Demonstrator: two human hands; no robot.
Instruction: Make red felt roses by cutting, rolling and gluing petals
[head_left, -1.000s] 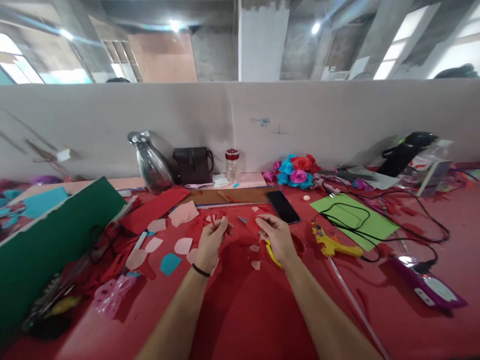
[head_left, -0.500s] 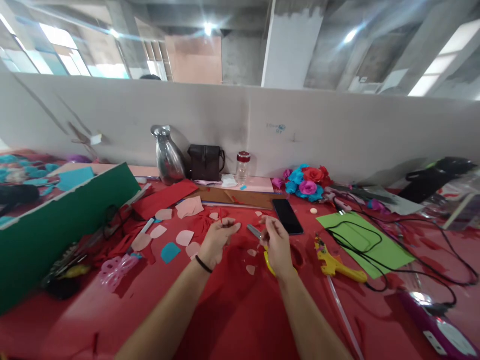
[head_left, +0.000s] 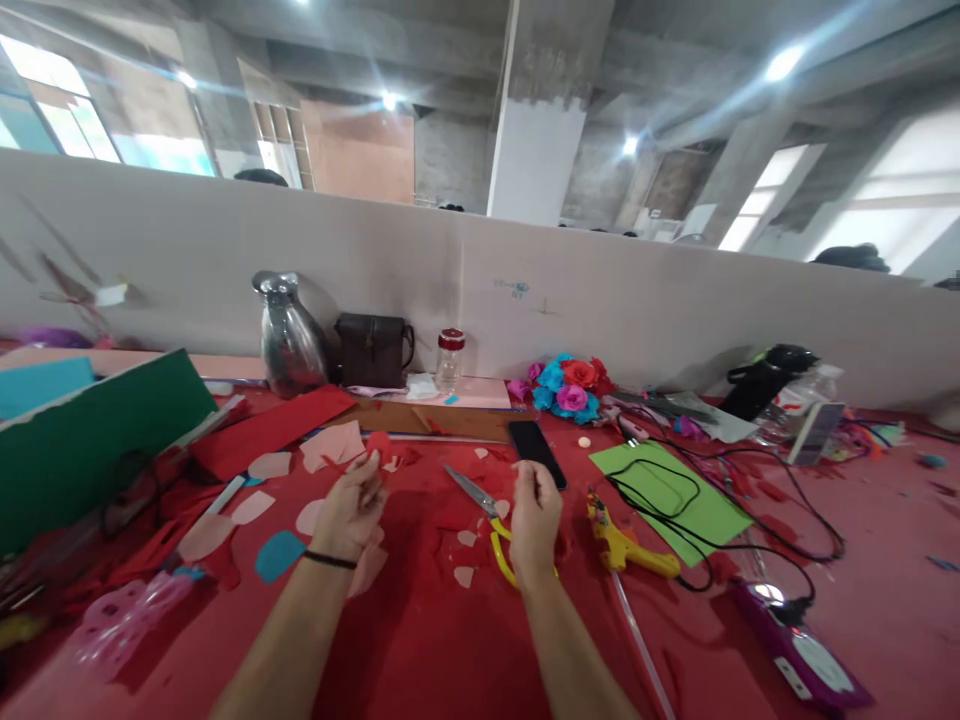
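My left hand [head_left: 354, 508] is raised over the left middle of the red table, its fingers pinched on a small red paper petal [head_left: 379, 444]. My right hand [head_left: 537, 515] is closed, thumb and fingertips together; whatever it may hold is too small to make out. Just left of it, scissors [head_left: 480, 495] with yellow handles lie with blades pointing away and left, the handles partly behind the hand. Pale pink paper petals [head_left: 253, 507] and a blue petal [head_left: 278, 556] are spread left of my left hand. Red paper scraps lie around the scissors.
Behind my right hand lies a black phone [head_left: 537, 452]. To the right are a yellow glue gun [head_left: 634, 555], green paper [head_left: 675, 500], cables and a purple power strip [head_left: 802, 650]. A steel jug [head_left: 291, 340], bag [head_left: 373, 350], jar [head_left: 451, 362] and paper flowers [head_left: 571, 388] line the partition.
The view has turned to the right. My hands have drawn apart, the left with the red petal now showing at its fingertips. More of the scissors shows beside my right hand.
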